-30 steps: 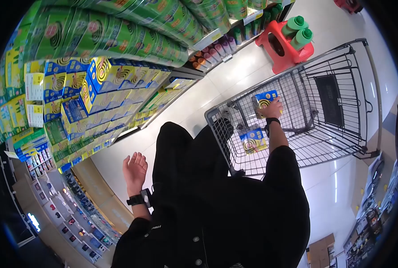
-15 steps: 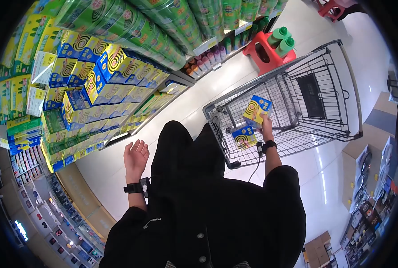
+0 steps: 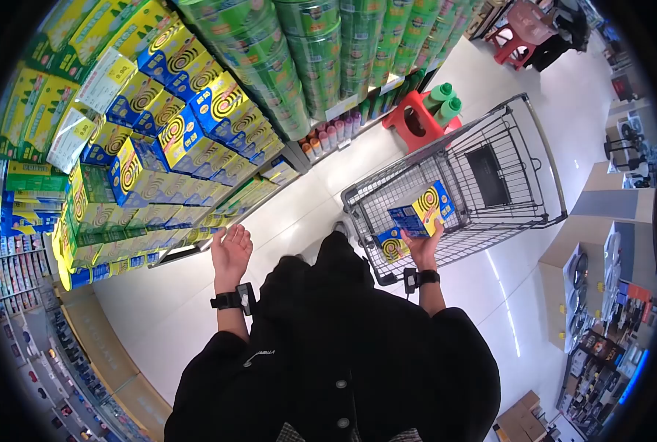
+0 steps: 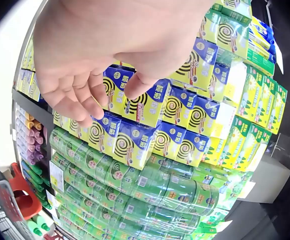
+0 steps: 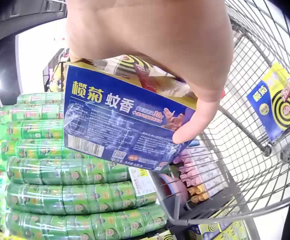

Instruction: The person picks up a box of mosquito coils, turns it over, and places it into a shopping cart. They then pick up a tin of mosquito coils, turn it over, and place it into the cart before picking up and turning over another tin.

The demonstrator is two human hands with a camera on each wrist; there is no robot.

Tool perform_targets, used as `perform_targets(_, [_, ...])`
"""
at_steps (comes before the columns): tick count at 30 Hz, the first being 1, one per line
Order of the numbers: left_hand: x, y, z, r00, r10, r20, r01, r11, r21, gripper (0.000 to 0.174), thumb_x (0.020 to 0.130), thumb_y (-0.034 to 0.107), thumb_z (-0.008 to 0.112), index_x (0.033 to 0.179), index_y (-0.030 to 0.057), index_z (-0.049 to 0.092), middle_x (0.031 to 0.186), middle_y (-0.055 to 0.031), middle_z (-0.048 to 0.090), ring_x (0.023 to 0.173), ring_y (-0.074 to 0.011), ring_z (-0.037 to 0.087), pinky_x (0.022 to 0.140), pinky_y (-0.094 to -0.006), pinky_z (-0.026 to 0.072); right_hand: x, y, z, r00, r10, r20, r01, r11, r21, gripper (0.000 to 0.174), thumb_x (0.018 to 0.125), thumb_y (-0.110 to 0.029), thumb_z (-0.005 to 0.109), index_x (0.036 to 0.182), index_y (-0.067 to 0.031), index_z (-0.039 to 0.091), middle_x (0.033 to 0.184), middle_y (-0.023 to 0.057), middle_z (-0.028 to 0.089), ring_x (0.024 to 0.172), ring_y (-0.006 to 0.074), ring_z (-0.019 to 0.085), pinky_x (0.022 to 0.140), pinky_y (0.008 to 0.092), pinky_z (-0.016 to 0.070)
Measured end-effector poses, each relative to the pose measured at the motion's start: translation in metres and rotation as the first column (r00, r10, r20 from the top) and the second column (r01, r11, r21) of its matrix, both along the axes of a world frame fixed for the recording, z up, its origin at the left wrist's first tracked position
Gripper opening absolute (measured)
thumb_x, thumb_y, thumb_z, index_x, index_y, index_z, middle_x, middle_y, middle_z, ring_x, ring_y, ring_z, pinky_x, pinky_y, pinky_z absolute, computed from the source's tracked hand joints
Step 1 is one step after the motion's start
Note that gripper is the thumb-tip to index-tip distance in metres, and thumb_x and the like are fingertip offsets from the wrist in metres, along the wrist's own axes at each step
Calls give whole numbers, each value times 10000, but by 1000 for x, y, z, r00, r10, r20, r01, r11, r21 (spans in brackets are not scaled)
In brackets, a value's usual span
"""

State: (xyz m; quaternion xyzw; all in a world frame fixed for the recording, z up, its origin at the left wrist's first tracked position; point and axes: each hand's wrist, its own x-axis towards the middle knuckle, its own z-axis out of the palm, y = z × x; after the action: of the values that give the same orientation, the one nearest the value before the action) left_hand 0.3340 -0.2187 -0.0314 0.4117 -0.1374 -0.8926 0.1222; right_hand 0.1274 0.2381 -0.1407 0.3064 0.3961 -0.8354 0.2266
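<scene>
My right hand [image 3: 423,249] grips a blue and yellow box of mosquito coils [image 3: 427,209] over the near part of the shopping cart [image 3: 487,175]. In the right wrist view the thumb lies across the printed blue panel of this box [image 5: 122,117]. A second mosquito coil box [image 3: 393,248] rests in the cart, partly covered in the head view by the held one. My left hand [image 3: 232,254] is held out palm up with loosely bent fingers and nothing in it, near the shelf stacked with similar mosquito coil boxes [image 3: 181,141].
Green shrink-wrapped cans [image 3: 310,66] are stacked beside the coil boxes. Beyond the cart stands a red plastic stool [image 3: 411,124] with two green bottles [image 3: 446,109] on it. Display shelving [image 3: 586,280] lines the right side.
My right hand has drawn the held box nearer my body and turned it over. The view has swung, bringing the coil shelf and cart leftward. My left hand stays raised with nothing in it.
</scene>
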Motion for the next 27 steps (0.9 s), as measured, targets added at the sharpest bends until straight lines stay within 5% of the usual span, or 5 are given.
perform_targets(7, [2,-30,9,987,12,-159,-14,1000,-11,269,949,271,576,1091,42,564,1040,-70,631,951,-222,618,803,-316,525,16,-73,56,942,179,-284,-145,980,137,652,872,-548,562,1398,-172,476,1375,63,548,1208,284,541,991,544,452])
perform_targets(9, [8,-35,7,973,8,-230,-12,1000,-14,269,952,277,570,1089,46,566,1044,-71,632,949,-223,617,807,-324,521,14,-98,62,884,228,-408,-186,972,141,673,872,-490,590,1401,-93,461,1342,87,575,1216,263,560,1026,486,450])
perform_targets(12, [15,-45,13,948,-6,-318,5,1000,-3,271,960,284,566,1090,47,571,1065,-87,640,963,-240,623,824,-343,520,8,-146,81,705,368,-606,-336,926,172,753,840,-414,678,1404,18,427,1313,115,590,1205,248,587,1036,379,460])
perform_targets(20, [24,-44,92,821,-235,-520,188,972,-143,617,962,488,519,1379,33,498,1268,-130,602,1172,-300,578,1014,-454,461,41,-291,198,196,621,-758,-582,697,420,1247,631,-451,850,1589,-45,162,1558,147,312,1440,274,337,1146,416,316])
perform_targets(27, [49,-62,63,811,-184,-556,131,982,-134,839,855,600,623,1472,63,438,1458,-163,518,1308,-340,525,1121,-528,387,89,-344,266,-362,734,-574,-200,541,817,1223,522,-337,888,1552,-65,288,1552,206,298,1451,368,294,1164,462,282])
